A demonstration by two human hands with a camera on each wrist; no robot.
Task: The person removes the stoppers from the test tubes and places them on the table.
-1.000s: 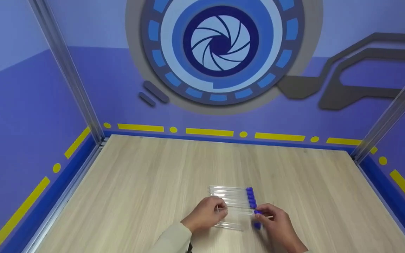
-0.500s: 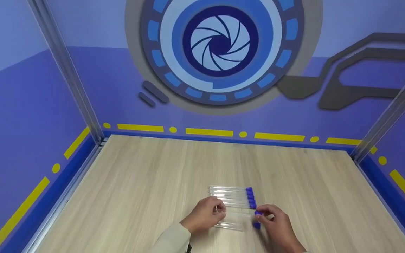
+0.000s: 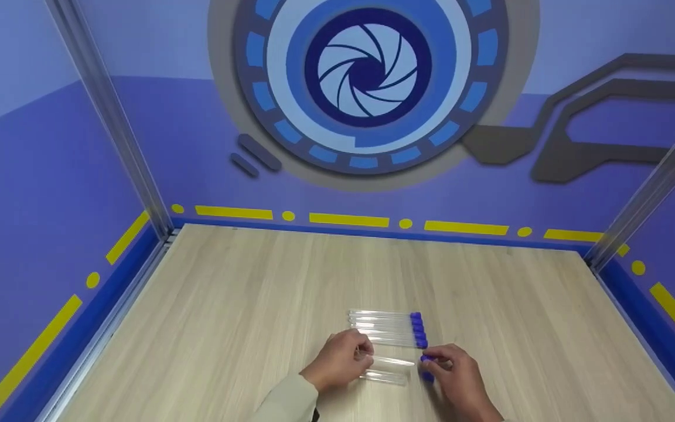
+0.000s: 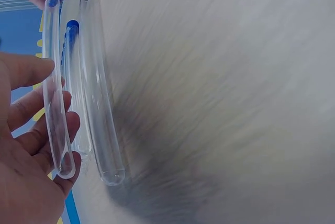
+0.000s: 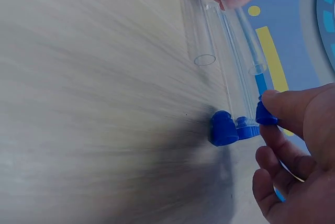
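Note:
My left hand (image 3: 342, 358) holds a clear test tube (image 4: 57, 103) by its rounded end, thumb on one side and fingers on the other. Its open mouth points right, toward my right hand (image 3: 459, 375). Between thumb and index finger, that hand pinches a small blue stopper (image 5: 265, 113), which is a short gap from the tube's mouth in the right wrist view. Below the held tube, a second unstoppered test tube (image 3: 384, 377) lies on the table. A loose blue stopper (image 5: 224, 128) stands off its open end, partly hidden by the right hand in the head view.
Just beyond the hands lies a row of several test tubes (image 3: 381, 328) with blue stoppers (image 3: 418, 329), all facing right. They rest on a wood-grain table (image 3: 244, 293), bounded by blue printed walls (image 3: 191, 129) and metal posts (image 3: 118, 129).
The held tube's open end has shifted slightly left and toward the person. The right hand, with its stopper, has dropped slightly nearer the person. The row of stoppered tubes stays put.

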